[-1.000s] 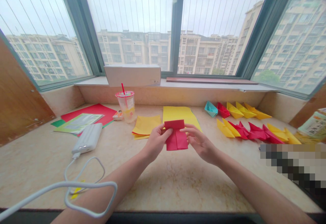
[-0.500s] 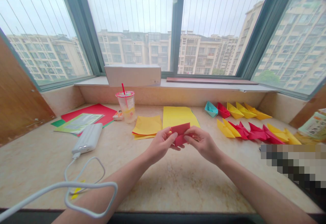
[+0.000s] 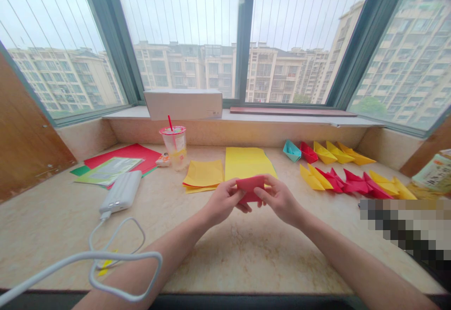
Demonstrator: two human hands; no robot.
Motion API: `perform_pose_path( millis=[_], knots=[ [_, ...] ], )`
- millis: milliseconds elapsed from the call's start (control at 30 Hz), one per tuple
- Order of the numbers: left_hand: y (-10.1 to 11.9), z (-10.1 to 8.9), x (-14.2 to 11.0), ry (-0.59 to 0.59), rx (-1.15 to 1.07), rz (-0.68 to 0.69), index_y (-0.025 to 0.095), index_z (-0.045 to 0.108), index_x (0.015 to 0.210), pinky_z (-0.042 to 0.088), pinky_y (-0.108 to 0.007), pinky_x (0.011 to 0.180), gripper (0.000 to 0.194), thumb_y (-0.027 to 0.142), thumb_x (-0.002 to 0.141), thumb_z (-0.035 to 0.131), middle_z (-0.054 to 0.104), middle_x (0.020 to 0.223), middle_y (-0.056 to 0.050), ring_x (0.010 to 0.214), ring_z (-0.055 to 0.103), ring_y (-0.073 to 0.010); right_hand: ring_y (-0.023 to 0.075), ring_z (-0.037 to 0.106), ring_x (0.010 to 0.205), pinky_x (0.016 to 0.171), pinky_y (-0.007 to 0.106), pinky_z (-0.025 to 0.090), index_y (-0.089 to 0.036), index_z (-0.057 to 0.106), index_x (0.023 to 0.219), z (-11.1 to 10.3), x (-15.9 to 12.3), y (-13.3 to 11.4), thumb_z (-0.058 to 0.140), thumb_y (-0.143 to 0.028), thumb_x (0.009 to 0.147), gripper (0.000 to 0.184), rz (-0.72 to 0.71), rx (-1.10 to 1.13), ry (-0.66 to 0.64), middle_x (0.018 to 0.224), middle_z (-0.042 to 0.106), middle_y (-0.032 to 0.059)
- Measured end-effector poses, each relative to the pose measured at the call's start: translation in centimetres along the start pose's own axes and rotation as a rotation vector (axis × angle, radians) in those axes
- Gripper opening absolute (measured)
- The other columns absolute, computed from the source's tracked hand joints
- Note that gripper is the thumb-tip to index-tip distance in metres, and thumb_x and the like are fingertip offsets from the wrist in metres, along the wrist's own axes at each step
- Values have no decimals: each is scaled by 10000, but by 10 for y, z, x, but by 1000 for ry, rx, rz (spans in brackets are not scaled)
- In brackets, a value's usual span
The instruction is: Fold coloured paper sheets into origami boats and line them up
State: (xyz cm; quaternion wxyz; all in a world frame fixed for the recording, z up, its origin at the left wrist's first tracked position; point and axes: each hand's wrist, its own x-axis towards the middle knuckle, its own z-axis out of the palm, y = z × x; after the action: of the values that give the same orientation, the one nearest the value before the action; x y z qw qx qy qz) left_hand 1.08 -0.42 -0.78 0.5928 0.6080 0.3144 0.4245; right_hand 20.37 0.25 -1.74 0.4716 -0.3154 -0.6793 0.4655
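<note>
Red paper (image 3: 251, 185): held up between both hands, above the table (image 3: 225, 263), in front of the large yellow sheet (image 3: 248, 159). Left hand (image 3: 220, 202): fingers pinched on its left side, thumb on the near face. Right hand (image 3: 285, 203): same grip at the right side, thumb near the lower edge. Far-side fingertips partly hidden.

Change: one second ago the paper was a taller rectangle with a centre seam showing; now it presents a short, plain band. Judged doubled over crosswise, so more layers to press flat and a thicker edge to line up. Alignment of the layers: cannot tell, fingers cover the sides.

Nearby: stack of yellow-orange squares (image 3: 203, 174) just beside the large yellow sheet, on the left. Beyond it, lidded cup (image 3: 179, 155) with a red straw. Farther left, red sheet (image 3: 128, 152), green-edged packet (image 3: 107, 170) and white power bank (image 3: 121, 191).

Right of the hands, well apart: folded paper boats in two rows, blue boat (image 3: 292, 151) at the left end of the far row; bag (image 3: 433, 174) at the right edge.

Obstructions: none seen between hands and paper. White cable (image 3: 123, 255) loops across the view of the left forearm; contact with it, cannot tell.
</note>
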Motion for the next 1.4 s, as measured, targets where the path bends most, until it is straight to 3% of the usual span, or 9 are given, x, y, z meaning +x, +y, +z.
perform_pose_path(
  millis=[100,300,433,533,733,867,1000,1200,1400],
  knots=[
    [3,1,-2,-62,-6,4,120,589,1088,560,-281,603,401,415,838,695,734,815,-94,623,698,-171,109,599,535,489,244,489,-186,598,982,-1,2,1,601,-397,906,224,-5,5,46,771,658,5],
    [7,2,-3,-45,-136,12,162,490,1226,557,-318,687,511,404,833,711,739,841,-82,688,708,-185,125,628,500,466,257,488,-185,686,971,-7,2,2,621,-312,876,171,-17,46,62,770,690,23],
    [6,-1,-3,-17,-230,27,155,482,1236,542,-323,738,529,395,829,720,748,902,-105,726,712,-186,127,661,635,589,301,562,-213,759,964,-9,3,4,572,-165,817,243,-100,74,34,1056,666,63],
    [5,-2,-2,-30,-318,25,144,483,1256,532,-342,805,546,415,838,706,747,966,-124,821,715,-199,188,672,889,722,324,576,-231,778,961,-10,3,3,511,-121,802,330,-102,9,56,1090,665,73],
    [3,-1,1,69,-299,-10,126,463,1296,494,-367,908,596,352,817,737,751,985,-127,916,707,-205,234,617,1097,1023,436,452,-222,783,976,-14,3,-1,483,-119,790,367,-71,-129,97,1133,691,74],
    [3,-3,4,157,-187,-7,125,493,1263,493,-300,815,616,283,747,791,759,981,-122,834,707,-181,253,641,1087,992,455,479,-205,731,1101,-14,4,0,499,-214,853,339,31,63,53,1151,704,90],
    [2,-4,5,179,-86,-3,134,521,1199,495,-296,780,570,273,721,800,765,964,-125,802,711,-184,223,717,818,775,423,568,-196,532,1341,-10,6,4,514,-366,929,445,123,196,-11,992,744,90],
    [-4,-5,3,105,127,-19,130,600,895,514,-270,626,369,436,754,750,739,744,-81,635,682,-166,205,720,711,719,377,570,-152,667,986,-3,4,9,610,-449,892,316,63,-29,-8,829,744,79],
    [-2,-4,-3,-79,392,-131,131,635,687,341,-178,384,436,538,840,594,586,467,7,376,506,-89,210,724,742,748,364,568,-163,668,1024,2,0,9,655,-492,852,371,88,0,-73,784,750,59]
  ],
)
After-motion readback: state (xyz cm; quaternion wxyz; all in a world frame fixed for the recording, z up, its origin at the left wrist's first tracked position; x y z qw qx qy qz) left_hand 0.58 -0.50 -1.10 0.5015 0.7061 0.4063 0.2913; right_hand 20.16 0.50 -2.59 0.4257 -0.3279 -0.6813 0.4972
